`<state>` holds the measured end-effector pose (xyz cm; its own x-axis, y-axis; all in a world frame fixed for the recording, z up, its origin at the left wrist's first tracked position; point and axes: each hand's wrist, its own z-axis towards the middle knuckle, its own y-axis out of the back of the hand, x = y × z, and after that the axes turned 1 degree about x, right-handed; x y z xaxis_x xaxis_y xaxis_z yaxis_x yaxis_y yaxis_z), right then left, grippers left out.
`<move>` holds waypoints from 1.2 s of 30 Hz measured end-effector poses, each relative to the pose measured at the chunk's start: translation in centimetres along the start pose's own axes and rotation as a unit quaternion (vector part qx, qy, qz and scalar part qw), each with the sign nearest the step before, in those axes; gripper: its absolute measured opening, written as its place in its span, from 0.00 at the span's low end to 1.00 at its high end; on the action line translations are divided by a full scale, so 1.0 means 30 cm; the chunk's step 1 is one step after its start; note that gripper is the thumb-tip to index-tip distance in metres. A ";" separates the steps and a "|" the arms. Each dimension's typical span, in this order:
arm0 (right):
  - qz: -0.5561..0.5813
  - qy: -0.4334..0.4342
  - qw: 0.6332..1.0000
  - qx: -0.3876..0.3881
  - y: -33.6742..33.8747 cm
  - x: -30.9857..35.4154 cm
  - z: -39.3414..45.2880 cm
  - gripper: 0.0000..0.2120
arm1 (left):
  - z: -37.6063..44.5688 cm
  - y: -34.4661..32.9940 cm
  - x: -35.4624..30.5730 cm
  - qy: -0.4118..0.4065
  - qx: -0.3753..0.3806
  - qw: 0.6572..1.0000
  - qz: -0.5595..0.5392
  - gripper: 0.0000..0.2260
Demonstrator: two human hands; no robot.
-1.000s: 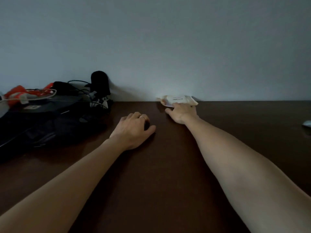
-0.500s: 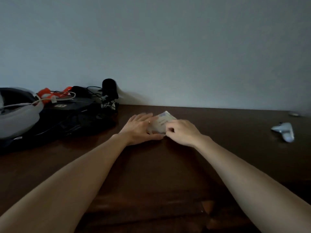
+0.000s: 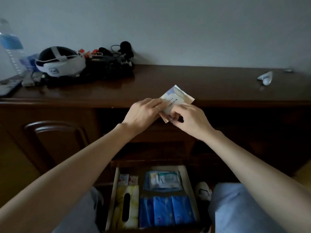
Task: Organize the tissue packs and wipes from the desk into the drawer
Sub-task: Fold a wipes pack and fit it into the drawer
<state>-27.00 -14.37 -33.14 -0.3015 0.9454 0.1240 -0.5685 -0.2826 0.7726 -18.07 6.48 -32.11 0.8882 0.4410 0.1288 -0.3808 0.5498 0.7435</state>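
Observation:
A flat wipes pack (image 3: 176, 98) with a white label is held in the air just in front of the dark wooden desk's edge (image 3: 235, 102). My left hand (image 3: 144, 113) grips its left side and my right hand (image 3: 188, 118) pinches its lower right part. Below, between my knees, the drawer (image 3: 189, 185) stands open. Inside it lie three blue tissue packs (image 3: 165, 211), a yellow tissue pack (image 3: 126, 206), another wipes pack (image 3: 163, 179) and two small red-and-white sachets (image 3: 128, 179).
On the desk's left lie a white headset (image 3: 60, 62), black gear with cables (image 3: 109, 64) and a water bottle (image 3: 10, 47). A small white object (image 3: 265, 78) lies at the desk's right. A cabinet door (image 3: 55, 143) is on the left.
The view has tilted down, so the open drawer shows. Both hands have drawn the wipes pack from the back of the desk to its front edge and lifted it.

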 end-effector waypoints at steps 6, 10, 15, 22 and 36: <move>0.114 -0.141 0.981 -0.064 -0.086 0.036 -0.349 0.20 | -0.419 -0.018 -0.143 0.045 -0.017 0.997 -0.061 0.19; 0.215 -0.242 0.912 0.251 -0.248 0.036 -0.540 0.39 | -0.685 -0.182 -0.200 0.113 0.148 0.969 -0.162 0.17; 0.352 -0.343 0.708 0.507 -0.529 0.132 -0.717 0.31 | -0.868 -0.374 -0.239 0.394 0.215 0.847 -0.285 0.09; 0.228 -0.218 0.887 0.337 -0.800 0.160 -0.796 0.15 | -0.955 -0.479 -0.205 0.699 0.073 0.350 -0.620 0.29; -0.026 -0.279 0.801 0.529 -1.306 -0.316 -0.679 0.36 | -1.109 -0.551 -0.025 0.724 0.006 0.436 -0.535 0.25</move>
<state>-17.48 -15.58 -77.27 0.2581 0.9604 0.1054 0.4858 -0.2233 0.8450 -20.98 20.66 -66.32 -0.5401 -0.0727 -0.8384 0.0610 0.9903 -0.1252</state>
